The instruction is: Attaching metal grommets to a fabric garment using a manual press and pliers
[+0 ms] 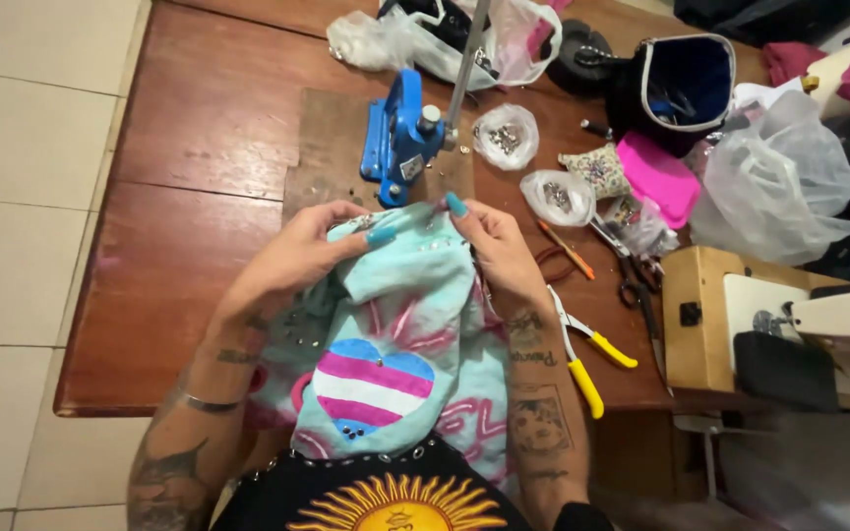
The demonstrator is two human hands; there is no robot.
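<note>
1. Two hands work at the near edge of the wooden surface [199, 147]. The left hand [297, 258] and the right hand [499, 251] each pinch the top edge of one light-blue garment [400, 324], finger and thumb pressed together on the cloth in each grip.
2. The garment is soft and crumpled, with pink streaks, one striped heart patch [374, 385] in blue, pink and white, and small metal studs. It drapes from the surface edge down toward the person's lap.
3. One blue hand press [400, 133] of painted metal stands on a flat wooden board [327, 147], just beyond the fingertips, with an upright grey lever.
4. Two small clear bags of metal studs [506, 136] [558, 197] lie right of the press.
5. One pair of yellow-handled pliers [582, 349] lies just beside the right wrist.
6. Further right are a pink pouch [659, 177], a dark open bag [686, 84], crumpled clear plastic bags [774, 182] and a sewing machine [799, 334] on a pale wooden base.
</note>
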